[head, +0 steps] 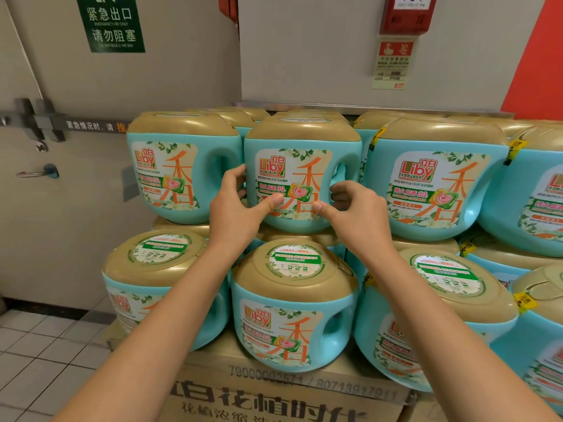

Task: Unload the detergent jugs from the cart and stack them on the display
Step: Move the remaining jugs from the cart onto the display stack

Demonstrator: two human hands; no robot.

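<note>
Both hands clamp the same teal plastic detergent jug with a gold domed lid, middle of the top tier of the display. The left hand wraps its left flank with the thumb pressed on the label. The right hand has its thumb on the label and fingers curled in by the moulded handle hole. The jug's base sits at the gold lids of the lower tier; cannot tell if its weight is fully down. Risks: those lids are rounded, so a jug let go off-centre could rock forward and tumble over the front-row teal jug with a stickered gold lid. The slot is tight, with the left neighbour jug and right neighbour jug just beside it, so a sideways shove could shift either one. Both grips are low on the body, so the top could tip toward the person on release. The stack stands on printed brown cardboard cartons. No cart in view. Behind is a grey wall with a green emergency-exit sign and a red fire alarm box. At left are a grey door with a metal push bar and a white tiled floor.
</note>
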